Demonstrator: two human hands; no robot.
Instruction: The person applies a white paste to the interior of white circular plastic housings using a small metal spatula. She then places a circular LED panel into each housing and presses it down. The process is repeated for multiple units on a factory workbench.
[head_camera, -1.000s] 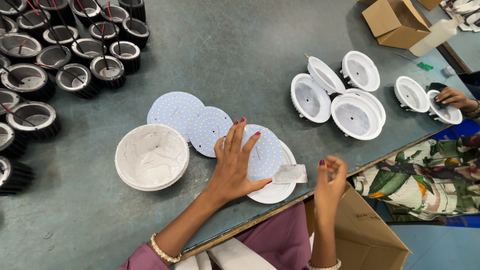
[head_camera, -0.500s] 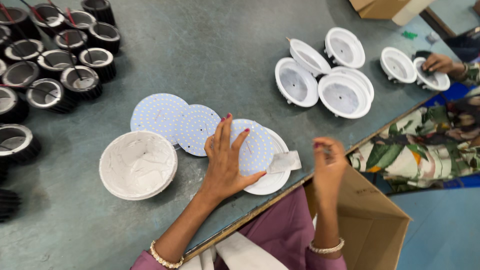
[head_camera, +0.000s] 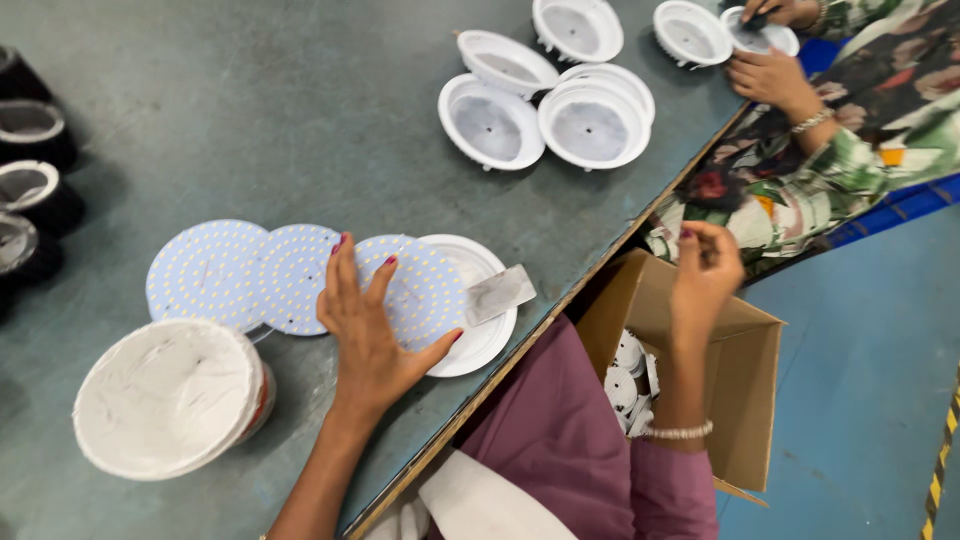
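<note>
pressing dotted disc (head_camera: 420, 290), left hand (head_camera: 370, 340) flat

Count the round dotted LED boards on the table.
3, in an overlapping row: left board, middle board, right board under the left hand, atop a white housing. More may be hidden.

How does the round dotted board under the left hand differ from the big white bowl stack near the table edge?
The dotted board is a flat, pale blue disc speckled with small dots; the white bowl stack is deep, plain white and larger across. The board rests on a white housing with the left hand pressed on it; the stack stands alone, untouched, on the green table. Both are round.
</note>
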